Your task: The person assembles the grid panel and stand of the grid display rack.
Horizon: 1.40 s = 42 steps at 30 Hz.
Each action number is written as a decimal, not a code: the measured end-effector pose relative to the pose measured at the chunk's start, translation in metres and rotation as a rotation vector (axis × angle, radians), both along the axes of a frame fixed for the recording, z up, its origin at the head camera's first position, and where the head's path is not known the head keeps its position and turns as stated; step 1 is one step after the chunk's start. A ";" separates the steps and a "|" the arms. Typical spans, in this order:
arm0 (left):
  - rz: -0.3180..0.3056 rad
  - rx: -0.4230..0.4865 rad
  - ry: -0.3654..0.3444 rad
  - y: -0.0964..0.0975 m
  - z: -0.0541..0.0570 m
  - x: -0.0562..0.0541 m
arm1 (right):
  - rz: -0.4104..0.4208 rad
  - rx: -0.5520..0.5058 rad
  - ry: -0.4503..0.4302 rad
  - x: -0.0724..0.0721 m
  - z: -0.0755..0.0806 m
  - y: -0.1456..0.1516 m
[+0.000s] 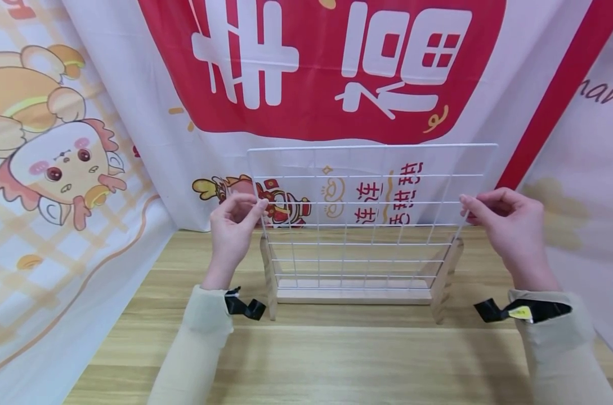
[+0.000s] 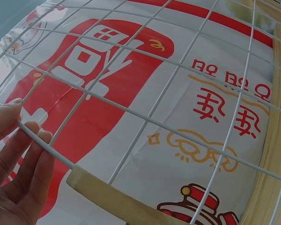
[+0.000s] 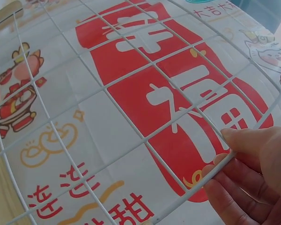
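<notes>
A white wire grid panel (image 1: 357,216) stands upright between two wooden side posts, which are joined by a pale wooden base bar (image 1: 354,295). My left hand (image 1: 233,228) pinches the panel's left edge wire between thumb and fingers, above the left post (image 1: 269,275). On the opposite edge, my right hand (image 1: 514,225) pinches the wire in the same way, above the right post (image 1: 444,281). In the left wrist view the edge wire meets the top of a wooden post (image 2: 103,194). The right wrist view has the thumb and fingers on the frame's rim near a corner.
The stand rests on a wood-grain table (image 1: 347,360). Behind it hangs a white cloth with a large red patch (image 1: 316,73) and white characters. Another cloth with a cartoon figure (image 1: 58,163) covers the left side. Black straps (image 1: 245,306) circle both wrists.
</notes>
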<state>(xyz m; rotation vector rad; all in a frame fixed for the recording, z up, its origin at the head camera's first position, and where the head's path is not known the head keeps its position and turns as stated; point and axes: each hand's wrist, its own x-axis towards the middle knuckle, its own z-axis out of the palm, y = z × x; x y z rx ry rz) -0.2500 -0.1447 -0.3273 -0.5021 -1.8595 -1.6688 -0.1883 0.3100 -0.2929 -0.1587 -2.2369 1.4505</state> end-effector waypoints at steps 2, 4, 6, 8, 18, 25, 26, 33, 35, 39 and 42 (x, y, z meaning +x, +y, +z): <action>0.004 -0.002 -0.002 0.000 -0.001 0.000 | 0.005 0.002 -0.001 -0.001 0.000 0.000; 0.001 -0.002 -0.001 0.000 -0.001 0.001 | 0.010 0.002 -0.006 -0.001 0.001 0.001; -0.006 0.002 -0.001 0.000 -0.001 0.001 | 0.016 -0.004 -0.013 -0.001 0.001 0.002; -0.010 0.001 -0.006 0.000 -0.001 0.001 | 0.018 -0.013 -0.024 0.000 0.001 0.003; -0.023 0.010 -0.042 0.000 0.004 0.009 | 0.013 -0.037 -0.012 0.007 0.000 0.002; -0.011 0.011 -0.037 -0.003 0.004 0.010 | 0.008 -0.063 0.001 0.006 0.002 -0.003; -0.009 0.009 -0.037 -0.003 0.003 0.010 | 0.005 -0.065 -0.001 0.005 0.001 -0.003; 0.010 0.000 -0.040 -0.004 0.003 0.009 | -0.007 -0.060 -0.023 0.004 -0.002 -0.005; 0.008 -0.008 -0.057 -0.004 0.001 0.009 | -0.001 -0.042 -0.025 0.005 -0.004 -0.003; -0.012 -0.039 -0.087 -0.002 0.000 0.010 | 0.035 0.018 -0.039 0.009 -0.011 0.007; -0.003 -0.081 -0.117 -0.005 -0.002 0.012 | 0.073 0.052 -0.054 0.014 -0.018 0.018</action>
